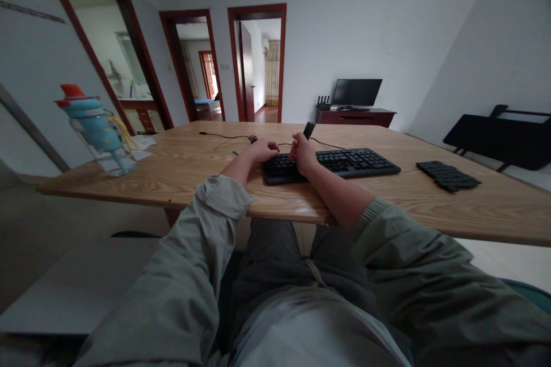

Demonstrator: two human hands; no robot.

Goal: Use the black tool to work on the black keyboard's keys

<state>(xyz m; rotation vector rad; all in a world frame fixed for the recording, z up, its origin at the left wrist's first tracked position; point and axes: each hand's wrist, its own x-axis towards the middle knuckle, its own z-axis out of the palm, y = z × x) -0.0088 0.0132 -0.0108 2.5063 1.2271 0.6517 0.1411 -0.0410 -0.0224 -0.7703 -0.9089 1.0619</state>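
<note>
Near the middle of the frame, on the wooden desk, I see a black keyboard lying with its long axis running left to right, slightly tilted up toward the right. My right hand sits on the keyboard's left end with its fingers clenched around a small dark tool that sticks up behind the knuckles; what the tool is I cannot tell. My left hand rests just left of the keyboard's left edge, curled loosely, and I cannot tell whether it grips anything. Most of the keyboard stretches away to the right of both hands, so my right hand is nearer to it. Further right lies a pile of black keycaps; at the left edge stands a blue bottle.
</note>
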